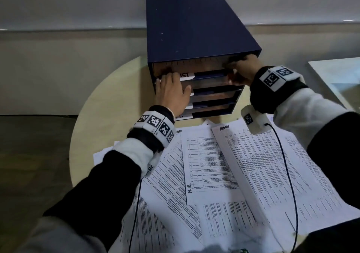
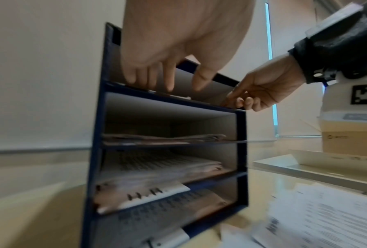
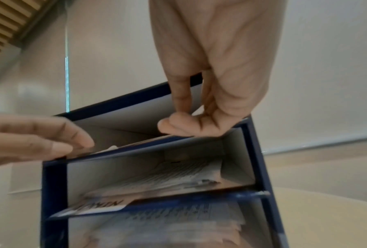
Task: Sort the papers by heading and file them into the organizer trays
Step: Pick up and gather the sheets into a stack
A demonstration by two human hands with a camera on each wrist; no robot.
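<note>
Both hands at the organizer's (image 1: 196,28) top slot. Left hand (image 1: 171,93) at 9 o'clock of the opening, fingers fairly straight, tips reaching over the front lip of the top tray (image 2: 169,99); nothing pinched that I can see. Right hand (image 1: 240,71) at 3 o'clock of the same slot, fingers curled in at the corner; the right wrist view shows the fingertips (image 3: 178,125) bunched and pressing down on the tray's front edge where a thin sheet edge lies. Whether they actually pinch that sheet, cannot tell.

Organizer: dark blue, four stacked trays, standing at 12 o'clock on the round table (image 1: 109,104). A white label tab (image 1: 186,76) juts from the top tray just beside the left fingers, lettering partly hidden. Lower trays already hold paper; one tab reads "H.R." (image 2: 148,194).

Unsorted papers (image 1: 224,174) spread from 5 to 7 o'clock of the organizer, overlapping; one sheet headed "ADMIN" (image 1: 224,128), another marked "H.R." (image 1: 188,187).

Step in hand, by my reading: seating a sheet into the top tray, squaring it with both hands. Filing partly done, a fair pile left.

Next move likely calls for withdrawing both hands, reading the top heading on the pile, lifting that single sheet without dragging its neighbours, and matching it to the labelled tray.
</note>
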